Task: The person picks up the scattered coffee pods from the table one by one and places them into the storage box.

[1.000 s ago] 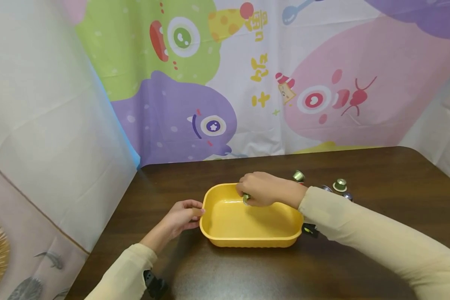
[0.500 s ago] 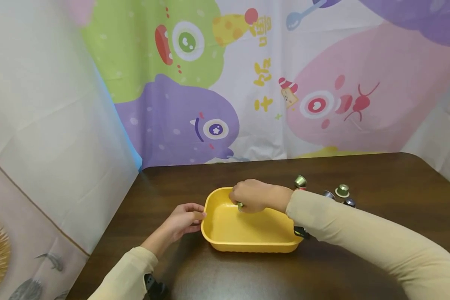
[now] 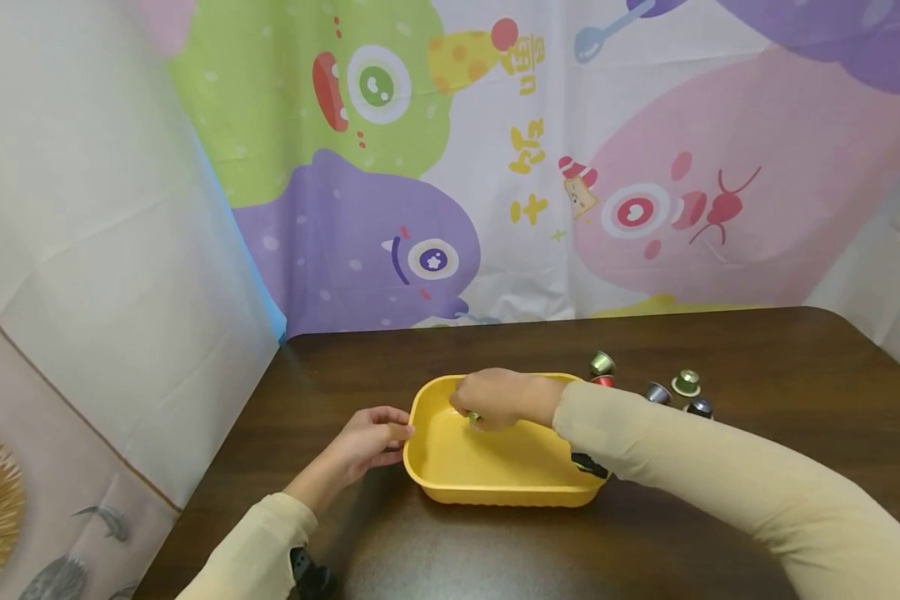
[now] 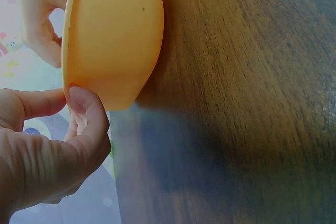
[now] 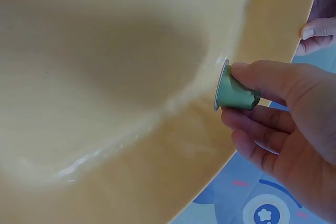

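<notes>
A yellow rectangular basin (image 3: 506, 497) with rounded corners sits on the dark wooden table. My left hand (image 3: 371, 443) pinches its left rim between thumb and curled fingers, as the left wrist view shows close up. Over the far left part of the basin's inside is my right hand (image 3: 491, 398). Between its thumb and fingers it holds a green coffee capsule (image 5: 235, 91), seen in the right wrist view with its flat rimmed face turned toward the basin's middle. In the head view the hand covers most of that capsule.
Behind the right forearm lie more coffee capsules: a tipped green capsule (image 3: 602, 363), a red capsule (image 3: 603, 381), a grey capsule (image 3: 657, 392), an upright green capsule (image 3: 687, 382) and a dark capsule (image 3: 699, 407). A patterned cloth (image 3: 390, 242) hangs along the table's back edge.
My right hand has moved left and slightly lower inside the basin, carrying the green capsule. The left hand keeps its pinch on the rim. The head view has tilted slightly upward.
</notes>
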Demonstrator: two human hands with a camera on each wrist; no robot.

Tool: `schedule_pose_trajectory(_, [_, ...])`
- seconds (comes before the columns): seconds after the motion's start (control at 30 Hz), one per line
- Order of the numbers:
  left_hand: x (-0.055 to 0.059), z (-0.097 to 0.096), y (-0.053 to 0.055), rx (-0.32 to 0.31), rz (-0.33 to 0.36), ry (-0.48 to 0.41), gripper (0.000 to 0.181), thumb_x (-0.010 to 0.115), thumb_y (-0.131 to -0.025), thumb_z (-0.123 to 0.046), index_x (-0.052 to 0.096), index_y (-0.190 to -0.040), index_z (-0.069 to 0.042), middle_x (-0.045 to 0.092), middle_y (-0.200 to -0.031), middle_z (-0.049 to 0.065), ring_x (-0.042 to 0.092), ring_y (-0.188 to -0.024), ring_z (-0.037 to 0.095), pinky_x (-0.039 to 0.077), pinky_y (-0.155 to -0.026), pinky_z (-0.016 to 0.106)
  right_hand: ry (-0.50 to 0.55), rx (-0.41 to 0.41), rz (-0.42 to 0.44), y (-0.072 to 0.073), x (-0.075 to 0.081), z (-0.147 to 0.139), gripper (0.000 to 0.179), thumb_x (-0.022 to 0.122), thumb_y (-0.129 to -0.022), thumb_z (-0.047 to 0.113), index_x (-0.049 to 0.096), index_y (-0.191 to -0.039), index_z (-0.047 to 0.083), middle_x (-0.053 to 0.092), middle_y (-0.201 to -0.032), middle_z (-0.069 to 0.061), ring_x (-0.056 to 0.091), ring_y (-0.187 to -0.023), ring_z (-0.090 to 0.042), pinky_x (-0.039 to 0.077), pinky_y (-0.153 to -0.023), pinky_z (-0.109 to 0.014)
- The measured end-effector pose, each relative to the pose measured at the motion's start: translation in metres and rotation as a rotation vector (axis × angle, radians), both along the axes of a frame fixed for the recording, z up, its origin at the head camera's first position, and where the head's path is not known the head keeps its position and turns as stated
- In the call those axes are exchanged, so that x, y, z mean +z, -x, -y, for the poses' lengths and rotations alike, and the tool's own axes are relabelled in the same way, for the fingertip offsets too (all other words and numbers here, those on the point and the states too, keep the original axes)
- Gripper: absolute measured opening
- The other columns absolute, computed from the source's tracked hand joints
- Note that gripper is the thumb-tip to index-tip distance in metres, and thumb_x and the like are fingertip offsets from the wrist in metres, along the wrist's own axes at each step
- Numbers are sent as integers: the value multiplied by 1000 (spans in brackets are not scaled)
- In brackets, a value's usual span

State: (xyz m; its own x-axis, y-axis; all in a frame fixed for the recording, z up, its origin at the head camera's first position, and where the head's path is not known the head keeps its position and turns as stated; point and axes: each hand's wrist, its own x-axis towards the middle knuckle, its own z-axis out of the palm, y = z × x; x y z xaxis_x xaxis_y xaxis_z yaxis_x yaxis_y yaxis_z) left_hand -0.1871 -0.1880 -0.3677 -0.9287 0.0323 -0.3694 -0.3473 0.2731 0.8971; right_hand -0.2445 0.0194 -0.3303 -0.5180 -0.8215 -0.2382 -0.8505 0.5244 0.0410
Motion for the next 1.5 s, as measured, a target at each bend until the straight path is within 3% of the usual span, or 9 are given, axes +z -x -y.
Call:
schedule_pose_trajectory(0.43, [4, 0, -2, -20, -5, -4, 28, 59, -92, -5, 55, -116, 7, 60, -94, 8, 58, -80, 14, 56, -71, 26, 18, 35, 0, 9, -10, 19, 10, 68, -88, 6, 65, -96, 10, 65, -96, -2, 56, -83, -13, 50, -75, -25])
schedule_pose_trajectory(0.8, [-2, -1, 2, -1, -7, -24, 24, 59, -89, -4, 57, -111, 6, 59, -88, 4, 57, -76, 13, 56, -69, 25, 14, 90, -43, 11, -17, 31, 12, 68, -89, 9, 64, -100, 9, 68, -95, -3, 62, -85, -16, 51, -78, -24])
schedule_pose_trajectory(1.0, [-4, -2, 1, 9, -4, -19, 27, 59, -89, -4, 56, -113, 8, 58, -88, 5, 56, -76, 13, 56, -69, 25, 18, 91, -39, 10, -22, 35, 12, 66, -89, 7, 64, -101, 8, 68, -95, -3, 62, -82, -14, 51, -75, -23])
schedule_pose_trajectory(1.23, [-1, -2, -1, 10, -3, -15, 27, 59, -90, -4, 55, -114, 8, 60, -93, 8, 58, -80, 15, 56, -69, 26, 9, 64, -44, 8, -24, 38, 12, 61, -90, 1, 65, -99, 8, 64, -89, -2, 48, -70, -10, 44, -67, -20])
schedule_pose_trajectory(1.5, [0, -1, -2, 6, -6, -18, 27, 59, -90, -4, 55, -114, 8, 60, -93, 8, 58, -81, 15, 56, -71, 27, 3, 55, -50, 10, -26, 41, 12, 63, -90, 3, 64, -100, 9, 64, -90, -2, 46, -71, -10, 46, -70, -21])
